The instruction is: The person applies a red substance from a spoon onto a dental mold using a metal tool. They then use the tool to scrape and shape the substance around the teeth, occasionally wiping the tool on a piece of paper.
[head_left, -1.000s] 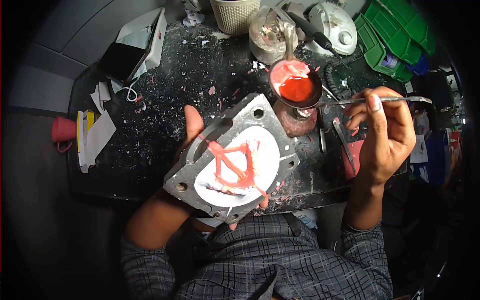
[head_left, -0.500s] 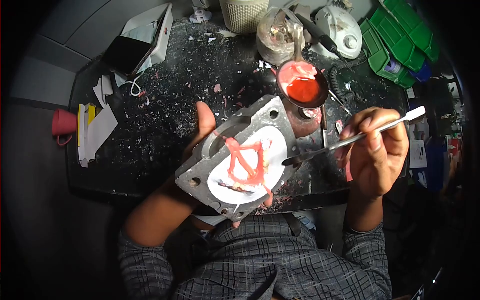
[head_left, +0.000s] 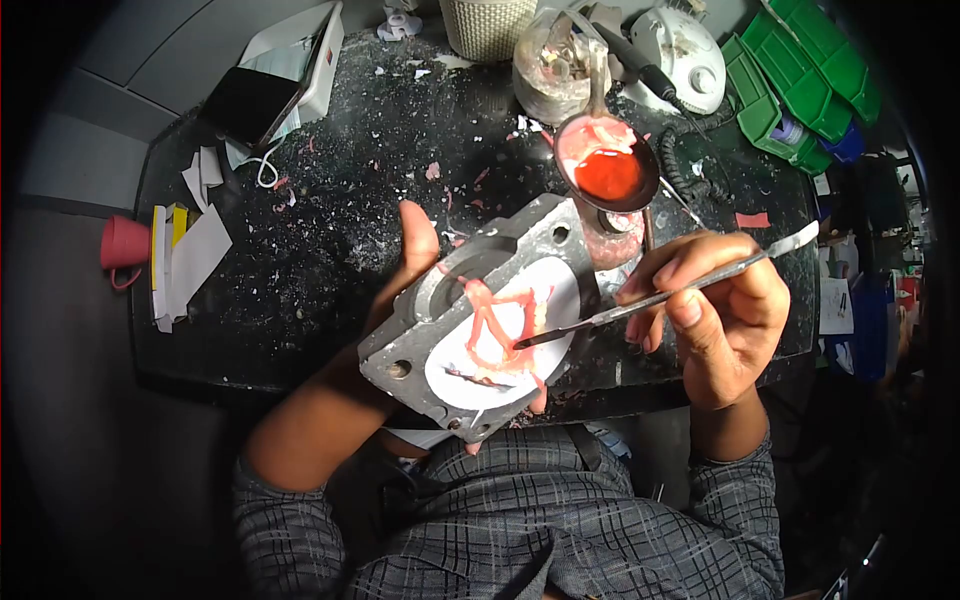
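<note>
Though near wax, spatula contact unclear

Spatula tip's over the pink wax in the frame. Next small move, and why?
Probably draw the spatula lightly along the pink wax, smoothing it. The right hand angles its dark tip right at the strips, and the left hand holds the metal frame. Whether the tip touches, I can't tell.

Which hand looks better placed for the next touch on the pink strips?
Probably the right hand: it holds the metal tool, tip at the pink strips, while the left hand supports the gray block.
</note>
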Tool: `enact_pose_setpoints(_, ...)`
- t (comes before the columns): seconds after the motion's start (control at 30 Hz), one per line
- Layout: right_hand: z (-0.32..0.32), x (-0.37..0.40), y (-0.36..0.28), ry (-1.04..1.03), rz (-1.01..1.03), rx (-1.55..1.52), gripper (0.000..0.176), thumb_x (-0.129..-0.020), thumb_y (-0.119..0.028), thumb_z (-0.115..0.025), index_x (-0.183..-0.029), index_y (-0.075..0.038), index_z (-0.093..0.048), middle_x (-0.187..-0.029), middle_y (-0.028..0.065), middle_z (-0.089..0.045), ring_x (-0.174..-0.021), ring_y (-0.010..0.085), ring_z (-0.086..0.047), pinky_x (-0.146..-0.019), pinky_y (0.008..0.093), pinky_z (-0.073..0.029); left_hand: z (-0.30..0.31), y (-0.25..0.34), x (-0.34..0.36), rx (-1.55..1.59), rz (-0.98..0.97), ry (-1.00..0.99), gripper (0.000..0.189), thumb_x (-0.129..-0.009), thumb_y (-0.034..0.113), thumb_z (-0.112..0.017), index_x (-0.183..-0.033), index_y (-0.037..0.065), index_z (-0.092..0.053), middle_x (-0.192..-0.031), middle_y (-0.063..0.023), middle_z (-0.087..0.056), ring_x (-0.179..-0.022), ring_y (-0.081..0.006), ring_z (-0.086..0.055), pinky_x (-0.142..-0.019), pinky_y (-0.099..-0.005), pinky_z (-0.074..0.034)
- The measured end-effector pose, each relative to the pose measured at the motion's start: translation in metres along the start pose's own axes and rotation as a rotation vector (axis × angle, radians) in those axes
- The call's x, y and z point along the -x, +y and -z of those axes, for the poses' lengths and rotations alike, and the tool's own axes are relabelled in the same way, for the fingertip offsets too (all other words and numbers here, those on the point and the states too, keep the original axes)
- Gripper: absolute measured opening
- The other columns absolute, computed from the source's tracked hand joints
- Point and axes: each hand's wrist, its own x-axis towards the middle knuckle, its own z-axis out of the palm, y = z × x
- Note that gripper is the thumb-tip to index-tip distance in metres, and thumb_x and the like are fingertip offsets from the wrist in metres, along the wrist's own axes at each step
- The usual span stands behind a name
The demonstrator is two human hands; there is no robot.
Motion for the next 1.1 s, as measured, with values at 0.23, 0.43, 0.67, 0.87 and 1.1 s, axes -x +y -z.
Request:
enact_pose_setpoints(0.23,0.013,-0.001,-0.001,0.107,0.062,-0.053,0.014,-0.099,-0.003,-0.059,-0.106,0.008,-0.057,-0.093,0.0253,-0.069,-0.057,0.0129,-0.059,-0.055,0.0237,-0.052,0.025,0.004,-0.002,-0.070,0.002,-0.234,0.111,-0.075,0.094,-0.030,-0.159,0.021,-0.023,-0.139,-0.0347,-0.049,-0.110,-0.0684,-0.054,-0.064,-0.0802,-0.050)
enact_pose_setpoints(0.43,0.055,-0.013,0.002,0.388,0.220,0.036,0.022,-0.101,-0.003,-0.051,-0.118,0.012,-0.055,-0.096,0.0269,-0.065,-0.059,0.0160,-0.056,-0.053,0.0237,-0.047,0.023,0.011,-0.002,-0.038,0.001,-0.208,0.111,-0.076,0.093,-0.034,-0.159,0.020,-0.024,-0.139,-0.0341,-0.050,-0.111,-0.0683,-0.053,-0.064,-0.0821,-0.048)
enact_pose_setpoints(0.67,0.049,-0.017,0.001,0.492,0.283,0.254,0.015,-0.096,0.001,-0.061,-0.108,0.010,-0.064,-0.090,0.0165,-0.067,-0.057,0.0115,-0.054,-0.052,0.0216,-0.042,0.024,0.017,-0.005,-0.076,0.021,-0.210,0.110,-0.076,0.092,-0.035,-0.158,0.020,-0.024,-0.140,-0.0338,-0.049,-0.112,-0.0682,-0.053,-0.065,-0.0826,-0.047)
enact_pose_setpoints(0.87,0.046,-0.015,0.001,0.451,0.257,0.287,0.012,-0.093,0.005,-0.066,-0.105,0.008,-0.065,-0.092,0.0143,-0.069,-0.063,0.0092,-0.059,-0.054,0.0204,-0.045,0.022,0.015,-0.003,-0.077,0.024,-0.191,0.110,-0.076,0.092,-0.036,-0.158,0.020,-0.024,-0.141,-0.0335,-0.049,-0.113,-0.0681,-0.052,-0.065,-0.0830,-0.047)
enact_pose_setpoints(1.1,0.044,-0.014,0.006,0.453,0.269,0.319,0.012,-0.091,0.006,-0.067,-0.103,0.008,-0.066,-0.095,0.0142,-0.070,-0.069,0.0097,-0.063,-0.055,0.0194,-0.047,0.027,0.016,-0.005,-0.082,0.037,-0.223,0.110,-0.076,0.092,-0.037,-0.158,0.020,-0.024,-0.141,-0.0331,-0.049,-0.114,-0.0680,-0.052,-0.066,-0.0835,-0.046)
